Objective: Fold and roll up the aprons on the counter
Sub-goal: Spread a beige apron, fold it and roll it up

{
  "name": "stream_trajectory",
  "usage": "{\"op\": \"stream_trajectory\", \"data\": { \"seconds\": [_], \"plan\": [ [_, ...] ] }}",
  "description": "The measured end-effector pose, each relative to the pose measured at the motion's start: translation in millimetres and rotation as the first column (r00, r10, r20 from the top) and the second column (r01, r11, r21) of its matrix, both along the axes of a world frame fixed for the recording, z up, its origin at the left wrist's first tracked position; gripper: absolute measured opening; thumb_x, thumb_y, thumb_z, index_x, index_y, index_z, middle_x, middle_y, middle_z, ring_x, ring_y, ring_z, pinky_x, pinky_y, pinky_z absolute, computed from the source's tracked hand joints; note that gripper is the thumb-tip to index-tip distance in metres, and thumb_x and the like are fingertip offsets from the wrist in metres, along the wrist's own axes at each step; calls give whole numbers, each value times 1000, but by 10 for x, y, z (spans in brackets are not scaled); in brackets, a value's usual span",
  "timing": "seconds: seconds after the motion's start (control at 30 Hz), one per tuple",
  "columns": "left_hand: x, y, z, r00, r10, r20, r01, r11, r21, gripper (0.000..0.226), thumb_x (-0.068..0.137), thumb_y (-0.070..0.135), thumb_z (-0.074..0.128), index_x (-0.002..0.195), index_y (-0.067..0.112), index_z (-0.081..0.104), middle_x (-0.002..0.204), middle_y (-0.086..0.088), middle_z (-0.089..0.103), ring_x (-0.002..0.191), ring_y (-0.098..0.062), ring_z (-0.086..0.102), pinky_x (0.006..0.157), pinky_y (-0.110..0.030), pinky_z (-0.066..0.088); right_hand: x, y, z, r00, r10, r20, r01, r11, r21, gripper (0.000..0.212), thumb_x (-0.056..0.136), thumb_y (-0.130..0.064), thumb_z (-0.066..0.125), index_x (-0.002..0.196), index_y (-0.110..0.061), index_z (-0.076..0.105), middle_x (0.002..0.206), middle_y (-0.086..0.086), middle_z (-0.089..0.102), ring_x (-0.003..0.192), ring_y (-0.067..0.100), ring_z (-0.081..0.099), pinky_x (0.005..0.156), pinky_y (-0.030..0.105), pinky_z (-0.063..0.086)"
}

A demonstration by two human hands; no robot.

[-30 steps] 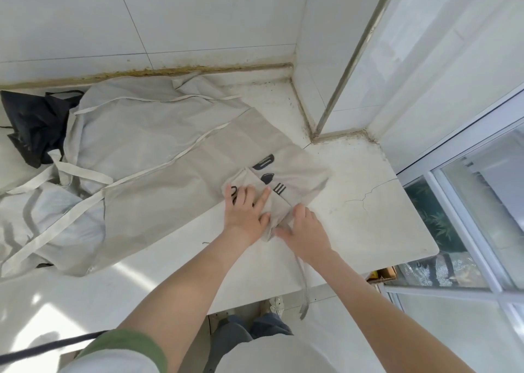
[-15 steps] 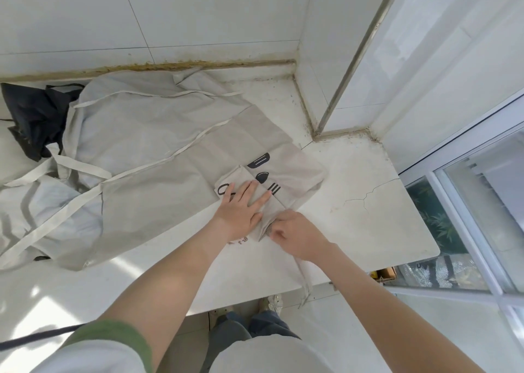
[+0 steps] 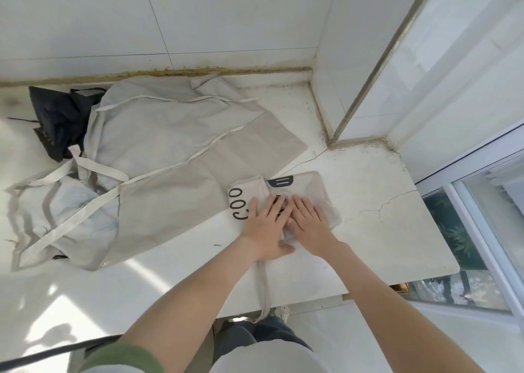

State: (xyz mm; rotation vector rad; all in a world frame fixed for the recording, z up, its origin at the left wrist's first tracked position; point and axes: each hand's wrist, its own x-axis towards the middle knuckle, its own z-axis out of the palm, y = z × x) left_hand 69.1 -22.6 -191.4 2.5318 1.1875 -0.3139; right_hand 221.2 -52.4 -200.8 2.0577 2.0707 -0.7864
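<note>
A small folded beige apron (image 3: 307,187) with black print and the letters "COO" lies on the white counter (image 3: 397,231) near its right end. My left hand (image 3: 265,228) and my right hand (image 3: 307,222) lie side by side on it, fingers straight, pressing the cloth flat. One apron strap (image 3: 263,287) trails from under my hands over the counter's front edge. A larger beige apron (image 3: 175,180) with pale straps lies spread out to the left, overlapping a light grey one (image 3: 71,205).
A crumpled black cloth (image 3: 56,117) sits at the back left against the tiled wall. A wall corner with a metal strip (image 3: 368,89) juts in at the back right. A window (image 3: 482,216) runs past the counter's right end. The counter surface is cracked near that end.
The folded apron has been turned and flattened, with the "COO" letters now showing. My right hand went from gripping its edge to lying flat beside my left hand.
</note>
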Motion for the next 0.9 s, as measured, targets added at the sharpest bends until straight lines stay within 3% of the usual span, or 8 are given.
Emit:
{"op": "stream_trajectory", "data": {
  "seconds": [0.1,0.2,0.27,0.37,0.43,0.6,0.8,0.9],
  "plan": [
    [2,8,-75,999,-10,-49,10,1000,-18,81,94,63,28,152,22,-12,161,-3,-12,146,-23,-19,114,-55,-14,128,-13,58,964,-196,-179,225,961,159,65,94,-48,19,148,-13,29,155,2,28,142,22,24,113,33,15],
    [-29,48,-71,998,-55,-19,55,998,-7,63,100,53,21,153,29,-3,161,-5,-6,147,-26,-14,116,-54,-10,225,-35,95,864,-474,-168,503,795,340,58,87,-14,57,142,-9,39,137,10,45,119,34,42,96,45,35],
    [-66,80,-64,996,-88,-19,89,994,61,58,102,43,26,154,24,9,161,-8,6,148,-29,-2,117,-51,-3,265,-28,88,811,-558,-176,581,734,350,57,82,-14,66,134,-3,46,123,17,51,110,38,45,89,48,39],
    [-62,124,-86,986,-164,38,158,979,132,56,94,35,52,138,2,43,145,-17,43,139,-35,34,113,-49,25,372,-13,121,759,-572,-312,643,735,216,15,88,-15,60,99,-6,56,93,8,53,93,31,47,75,36,38],
    [-93,181,-78,975,-209,73,197,969,147,57,85,40,62,122,-3,56,130,-19,56,128,-38,48,105,-49,38,410,7,176,693,-584,-422,680,725,114,17,91,-16,54,79,-12,43,74,0,42,76,23,41,59,29,30],
    [-131,232,-10,971,-233,48,227,968,102,67,93,53,46,137,3,39,152,-10,25,145,-28,15,118,-41,9,345,111,295,622,-602,-501,729,679,89,30,90,-19,54,70,-12,34,64,1,35,62,17,32,54,29,27],
    [-32,205,38,977,-212,26,210,976,58,39,96,29,40,126,5,49,154,-11,19,145,-31,14,113,-47,15,261,151,351,650,-684,-330,729,684,18,40,94,-20,45,60,-13,26,58,1,30,62,22,31,49,31,21],
    [-58,218,49,954,-228,192,227,974,28,29,89,22,41,102,9,63,141,-15,38,132,-33,37,103,-45,30,237,104,326,658,-705,-266,724,689,-35,36,92,-19,45,60,-12,28,60,1,32,59,22,32,47,29,22]
  ]
}}
